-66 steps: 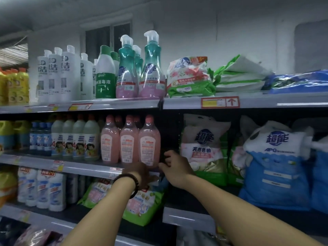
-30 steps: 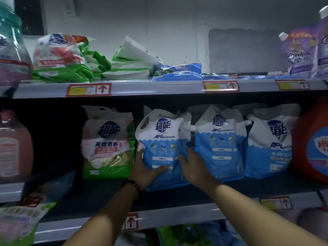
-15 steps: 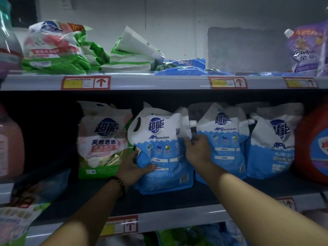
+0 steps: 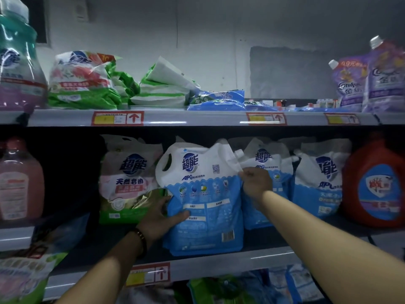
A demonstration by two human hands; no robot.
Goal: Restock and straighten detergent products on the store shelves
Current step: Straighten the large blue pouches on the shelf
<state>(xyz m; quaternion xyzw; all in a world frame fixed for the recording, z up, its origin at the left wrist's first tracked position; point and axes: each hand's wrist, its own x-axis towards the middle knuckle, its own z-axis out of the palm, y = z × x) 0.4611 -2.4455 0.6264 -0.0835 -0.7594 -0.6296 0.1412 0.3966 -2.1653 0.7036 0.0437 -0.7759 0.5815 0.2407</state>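
Observation:
A blue and white detergent pouch (image 4: 203, 200) with a spout at its upper right stands upright at the front of the middle shelf (image 4: 219, 263). My left hand (image 4: 162, 212) grips its lower left edge, thumb across the front. My right hand (image 4: 255, 183) pinches the pouch's upper right edge just below the spout. Two more blue pouches (image 4: 269, 163) (image 4: 317, 185) stand to the right, partly hidden by my right arm. A pink and green powder bag (image 4: 129, 185) stands to the left.
A red jug (image 4: 374, 185) stands at the right end of the middle shelf, a pink bottle (image 4: 19, 181) at the left. The top shelf (image 4: 197, 118) holds green bags, flat blue packs and purple pouches (image 4: 368, 82). More bags lie on the shelf below.
My hands left the pink bottles, moved right to the blue pouch, then drew it forward and upright. My right hand rose from its side to its upper right edge.

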